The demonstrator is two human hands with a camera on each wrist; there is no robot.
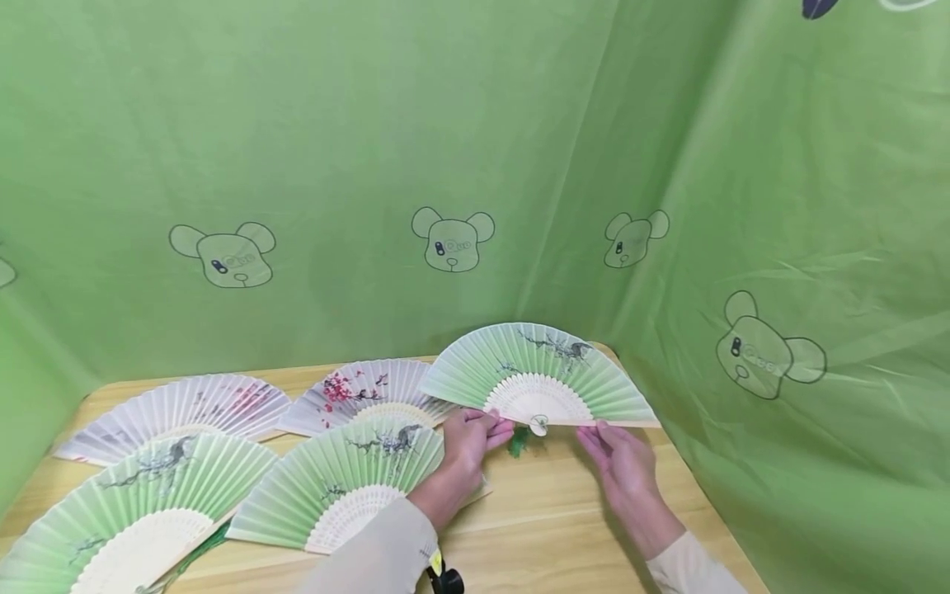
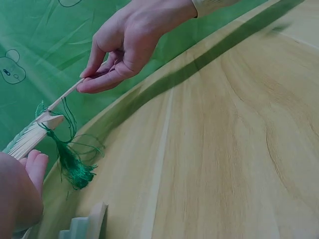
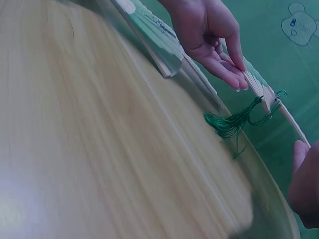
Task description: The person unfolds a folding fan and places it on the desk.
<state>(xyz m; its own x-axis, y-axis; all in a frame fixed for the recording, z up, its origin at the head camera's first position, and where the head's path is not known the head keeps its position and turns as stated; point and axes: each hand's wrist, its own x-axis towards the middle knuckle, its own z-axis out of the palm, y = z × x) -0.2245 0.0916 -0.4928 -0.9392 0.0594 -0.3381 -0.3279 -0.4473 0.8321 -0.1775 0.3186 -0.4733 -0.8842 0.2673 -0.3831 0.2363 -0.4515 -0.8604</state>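
A spread green folding fan (image 1: 545, 363) with a dark branch pattern is held up above the far right part of the table. My left hand (image 1: 471, 445) pinches its left end stick. With thumb and fingers, my right hand (image 1: 623, 466) pinches the right end stick. From the pivot hangs a green tassel (image 2: 75, 167), loose over the tabletop. Beneath my left forearm lies another open green fan (image 1: 349, 483), partly hidden by the arm. The right wrist view shows the held fan's sticks (image 3: 256, 84) between both hands.
More open fans lie on the wooden table (image 1: 534, 528): a green one (image 1: 148, 511) at front left, a pale one with pink print (image 1: 200, 408) behind it, and one with red blossoms (image 1: 371, 388). Green cloth walls (image 1: 334, 165) rise at the back and sides.
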